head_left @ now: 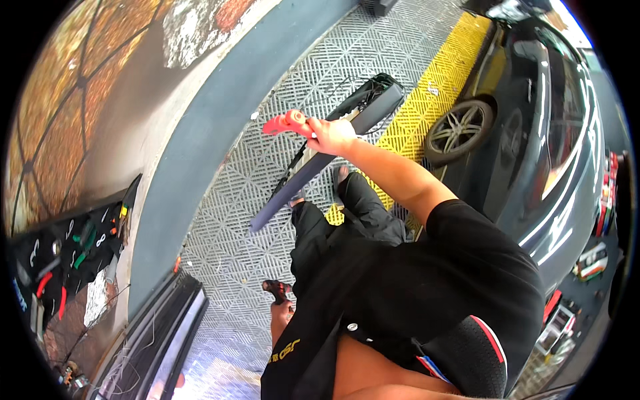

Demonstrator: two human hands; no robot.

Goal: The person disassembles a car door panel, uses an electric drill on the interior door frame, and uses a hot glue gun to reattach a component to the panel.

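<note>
My right hand (330, 136) is stretched out ahead with its fingers closed round a red tool (287, 123) that has a curved body and a rounded knob; its exact kind does not show. Below that hand a long dark trim panel (310, 175) lies slantwise on the floor, its far end beside a black frame-like part (383, 81). Lower left, near my trouser leg, my left hand (281, 319) grips a black and red power drill (276, 289) by its handle. My clothing hides most of the left arm.
A dark car (533, 127) with a spoked wheel (460, 131) stands on the right, beside a yellow floor strip (433, 80). Long dark strips (150, 347) lie lower left, near a black tool bag (73, 257). A low grey kerb (200, 127) curves along the left.
</note>
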